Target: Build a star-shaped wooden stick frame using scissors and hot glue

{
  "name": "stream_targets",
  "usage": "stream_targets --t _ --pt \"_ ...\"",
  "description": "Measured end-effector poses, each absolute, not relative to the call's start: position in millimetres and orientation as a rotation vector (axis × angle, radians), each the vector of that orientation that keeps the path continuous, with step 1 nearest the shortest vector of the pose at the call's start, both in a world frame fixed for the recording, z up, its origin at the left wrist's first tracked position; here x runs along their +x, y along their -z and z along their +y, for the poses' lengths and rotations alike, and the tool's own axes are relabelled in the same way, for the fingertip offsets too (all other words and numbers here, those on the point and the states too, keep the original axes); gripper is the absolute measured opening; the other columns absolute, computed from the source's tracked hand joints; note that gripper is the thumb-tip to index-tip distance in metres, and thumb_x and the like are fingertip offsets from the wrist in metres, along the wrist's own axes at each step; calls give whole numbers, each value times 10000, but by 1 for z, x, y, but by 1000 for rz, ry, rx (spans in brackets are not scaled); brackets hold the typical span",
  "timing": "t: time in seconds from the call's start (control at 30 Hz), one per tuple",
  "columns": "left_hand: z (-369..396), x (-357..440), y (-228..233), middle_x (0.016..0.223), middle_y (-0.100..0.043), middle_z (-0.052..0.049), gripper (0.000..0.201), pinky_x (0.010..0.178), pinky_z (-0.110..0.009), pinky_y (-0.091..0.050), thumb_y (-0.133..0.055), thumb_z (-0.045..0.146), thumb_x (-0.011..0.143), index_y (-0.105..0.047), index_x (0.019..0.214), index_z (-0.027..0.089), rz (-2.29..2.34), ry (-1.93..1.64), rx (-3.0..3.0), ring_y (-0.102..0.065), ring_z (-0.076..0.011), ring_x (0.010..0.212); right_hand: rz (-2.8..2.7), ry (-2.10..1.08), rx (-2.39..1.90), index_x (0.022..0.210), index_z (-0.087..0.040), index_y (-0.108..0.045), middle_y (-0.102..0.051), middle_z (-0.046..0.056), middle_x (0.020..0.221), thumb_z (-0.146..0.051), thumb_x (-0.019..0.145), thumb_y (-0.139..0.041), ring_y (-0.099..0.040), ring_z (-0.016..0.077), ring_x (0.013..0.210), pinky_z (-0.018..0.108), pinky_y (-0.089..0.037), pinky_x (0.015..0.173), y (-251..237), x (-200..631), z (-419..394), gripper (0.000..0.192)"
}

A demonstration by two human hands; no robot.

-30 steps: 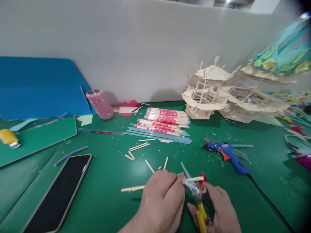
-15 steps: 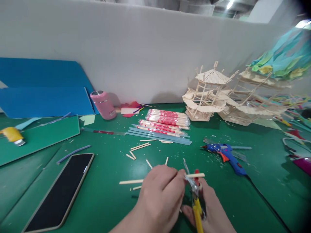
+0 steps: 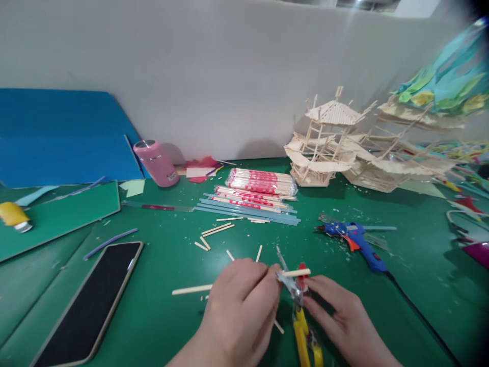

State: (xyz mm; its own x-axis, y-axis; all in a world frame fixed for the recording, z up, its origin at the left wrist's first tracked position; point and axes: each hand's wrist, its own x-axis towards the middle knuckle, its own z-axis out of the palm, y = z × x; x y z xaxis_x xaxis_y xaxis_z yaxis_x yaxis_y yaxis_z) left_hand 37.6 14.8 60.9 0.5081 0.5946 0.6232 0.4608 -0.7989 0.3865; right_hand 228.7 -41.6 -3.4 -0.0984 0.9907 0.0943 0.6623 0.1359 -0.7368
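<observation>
My left hand is closed around a thin wooden stick, which sticks out on both sides of the fist. The stick's right part lies across the metal head of a yellow-handled cutter, by its red part. With thumb and fingertips, my right hand pinches the cutter near that red part; the exact contact is partly hidden. Below, the yellow handles stand apart, outside the palm. Short cut sticks lie on the green table beyond my left hand, and another piece shows between the hands.
Packs of wooden sticks and bluish glue sticks lie ahead. A blue glue gun with a cord is at right, below stick-built pavilion models. A phone, pink flask and blue boards are left.
My right hand has shifted from around the cutter's handles to its red part, and the handles have spread. The stick, left hand and cutter have moved slightly left in view.
</observation>
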Motion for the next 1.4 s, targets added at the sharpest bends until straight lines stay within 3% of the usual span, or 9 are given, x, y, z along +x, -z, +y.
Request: stream_targets --t 0.27,0.47,0.57,0.8,0.9,1.0,1.13,1.23,1.4 --pt "13 38 -60 730 -617 -85 175 535 -288 -464 -435 87 809 -601 851 119 882 -1148 2571 -529 -159 627 -1772 -322 -1793 759 -197 -535 -552 -3 628 -236 779 -441 -537 128 525 219 -447 479 15 216 -43 104" --pt "14 39 -62 734 -616 -91 173 533 -292 -459 -441 78 804 -600 868 98 834 -1205 2586 -518 -160 629 -1832 -920 -1633 1083 -191 -509 -614 35 878 -251 807 -468 -576 148 733 232 -485 649 -12 233 -38 286" --pt "15 39 -63 692 -605 -82 167 517 -287 -453 -435 77 809 -600 821 102 864 -1182 2592 -518 -160 609 -1906 -1070 -1549 1008 -214 -576 -632 20 891 -275 850 -430 -587 162 818 249 -467 728 -21 241 -34 224" --pt "12 39 -55 707 -599 -83 183 527 -287 -455 -425 68 801 -583 886 104 833 -1180 2571 -527 -163 620 -1875 -488 -1772 948 -186 -619 -675 68 867 -263 840 -423 -624 194 782 294 -474 693 6 231 -38 237" --pt "12 37 -53 703 -601 -81 183 530 -285 -453 -433 50 789 -587 873 102 839 -1148 2570 -521 -158 611 -1800 -453 -1798 901 -185 -632 -679 73 840 -278 812 -457 -630 192 769 288 -488 695 12 231 -38 218" --pt "14 37 -55 707 -605 -75 183 531 -277 -453 -434 51 788 -586 873 110 846 -1139 2585 -523 -156 611 -1814 -644 -1774 1022 -194 -602 -665 61 963 -299 770 -537 -621 181 850 268 -494 746 8 242 -35 281" --pt "18 36 -59 698 -601 -70 177 517 -266 -449 -425 65 798 -583 855 119 845 -1147 2600 -525 -153 602 -1772 -1215 -1576 1219 -210 -485 -541 59 1224 -335 807 -513 -523 194 1080 309 -421 900 0 263 -24 432" --pt "19 36 -58 683 -596 -69 177 505 -261 -444 -423 63 797 -585 846 117 843 -1138 2596 -519 -150 589 -1838 -1354 -1418 1129 -213 -567 -633 26 1071 -326 853 -452 -586 175 959 275 -462 820 -7 267 -13 320" --pt "20 36 -57 675 -588 -74 178 495 -263 -439 -428 59 793 -588 856 106 838 -1133 2572 -508 -151 584 -1845 -1096 -1490 885 -220 -676 -690 -2 805 -321 812 -522 -627 161 727 228 -485 651 -6 256 -12 198"
